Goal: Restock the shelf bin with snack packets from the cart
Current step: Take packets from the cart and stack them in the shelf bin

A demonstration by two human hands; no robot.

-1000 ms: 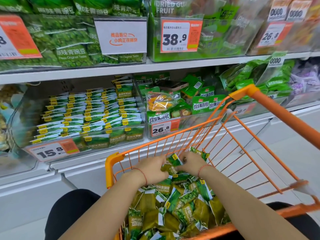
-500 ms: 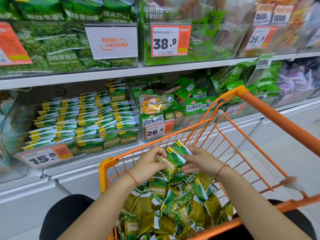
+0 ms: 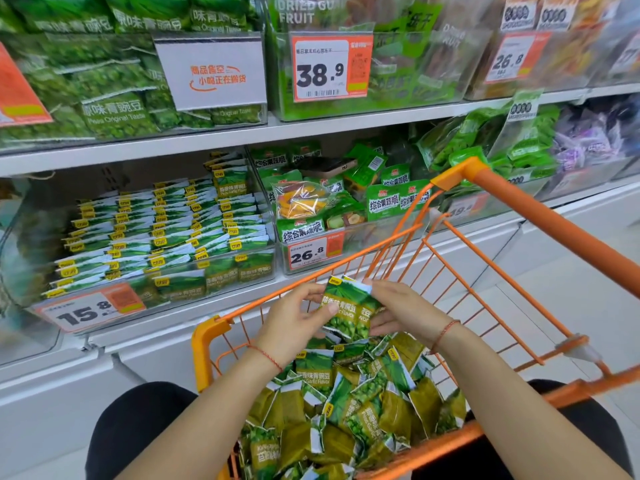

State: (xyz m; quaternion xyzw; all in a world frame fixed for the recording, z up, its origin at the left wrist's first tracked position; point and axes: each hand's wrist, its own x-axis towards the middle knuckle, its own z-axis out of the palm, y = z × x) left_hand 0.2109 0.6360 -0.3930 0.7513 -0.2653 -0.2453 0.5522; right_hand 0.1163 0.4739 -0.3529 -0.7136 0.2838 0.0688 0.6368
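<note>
A shop: price tags (image 3: 330, 69) on stocked shelves (image 3: 207, 142), orange cart (image 3: 519, 209).

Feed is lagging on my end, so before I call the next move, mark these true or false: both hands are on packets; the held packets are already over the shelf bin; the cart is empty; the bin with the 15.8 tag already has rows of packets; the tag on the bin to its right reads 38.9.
1. Both hands are on packets. True: the left hand and right hand grip a small stack of green packets.
2. The held packets are over the shelf bin. False: they are above the orange cart.
3. The cart is empty. False: loose packets fill it.
4. The 15.8 bin already holds rows of packets. True.
5. The next bin's tag reads 38.9. False: that tag reads 26.8.
</note>
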